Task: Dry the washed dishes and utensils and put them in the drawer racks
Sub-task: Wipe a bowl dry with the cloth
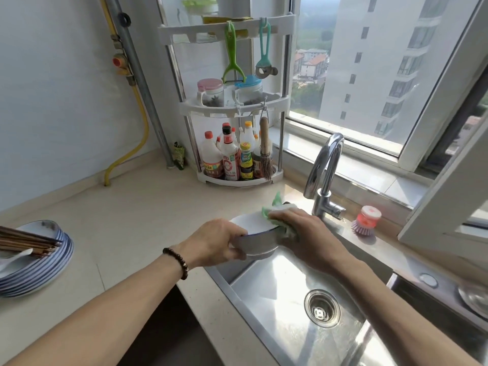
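White bowl point(250, 235) between both hands, seemingly.

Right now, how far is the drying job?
Nothing looks put away yet; no drawer rack is in view. In hand: the left hand holds a bowl above the sink while the right hand wipes it with a cloth. Left: the stacked plates, chopsticks and spoon on the counter.

A pale countertop point(137, 212) meets a white wall point(52, 88) at far left; daylight enters the window point(369, 62) at far right, above the steel sink point(277, 313).
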Tool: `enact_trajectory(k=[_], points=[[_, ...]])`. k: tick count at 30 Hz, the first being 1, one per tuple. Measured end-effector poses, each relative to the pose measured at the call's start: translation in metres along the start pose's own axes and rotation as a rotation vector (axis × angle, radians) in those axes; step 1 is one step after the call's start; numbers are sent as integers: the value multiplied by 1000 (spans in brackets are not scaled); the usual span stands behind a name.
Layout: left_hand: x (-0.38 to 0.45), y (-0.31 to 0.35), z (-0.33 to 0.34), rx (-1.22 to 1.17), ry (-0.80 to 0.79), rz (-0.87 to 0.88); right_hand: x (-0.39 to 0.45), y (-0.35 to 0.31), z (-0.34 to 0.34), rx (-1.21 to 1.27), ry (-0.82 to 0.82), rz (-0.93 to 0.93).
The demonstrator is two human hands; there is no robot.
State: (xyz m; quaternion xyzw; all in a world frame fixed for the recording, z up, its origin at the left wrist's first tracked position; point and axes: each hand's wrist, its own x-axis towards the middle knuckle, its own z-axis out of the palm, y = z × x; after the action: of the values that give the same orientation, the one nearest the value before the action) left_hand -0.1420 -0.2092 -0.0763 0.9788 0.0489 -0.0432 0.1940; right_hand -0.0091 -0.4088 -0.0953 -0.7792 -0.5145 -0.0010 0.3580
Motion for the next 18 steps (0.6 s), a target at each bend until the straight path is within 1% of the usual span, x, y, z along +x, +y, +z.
enact_trajectory(k=[2, 3, 4, 6, 7, 8, 10, 11, 13, 14, 15, 17, 18], points=[[-3, 3, -2, -422, -75, -87, -2, -1, -9, 200, 188, 166], [-4, 6, -4, -592, -76, -107, -4, -5, -11, 314, 247, 234], [-5, 10, -4, -723, -72, -125, -7, -10, -10, 429, 261, 292], [-3, 23, -5, -887, -46, -161, -8, -30, 2, 676, 177, 355], [-1, 28, -5, -921, -36, -157, -7, -41, 12, 742, 118, 348], [0, 34, -5, -933, -33, -142, -6, -48, 23, 735, 93, 326], [0, 40, -4, -936, -13, -128, 3, -49, 36, 700, 132, 321], [-1, 41, -5, -942, 3, -127, 9, -45, 37, 743, 141, 359], [-2, 39, -8, -967, 44, -126, 20, -33, 33, 919, 125, 438], [-2, 38, -9, -971, 65, -134, 23, -31, 32, 963, 107, 448], [-2, 36, -9, -964, 83, -143, 24, -30, 34, 951, 97, 420], [-1, 35, -10, -929, 94, -148, 21, -37, 44, 754, 80, 357], [-1, 37, -11, -906, 82, -140, 17, -41, 47, 730, 79, 357]])
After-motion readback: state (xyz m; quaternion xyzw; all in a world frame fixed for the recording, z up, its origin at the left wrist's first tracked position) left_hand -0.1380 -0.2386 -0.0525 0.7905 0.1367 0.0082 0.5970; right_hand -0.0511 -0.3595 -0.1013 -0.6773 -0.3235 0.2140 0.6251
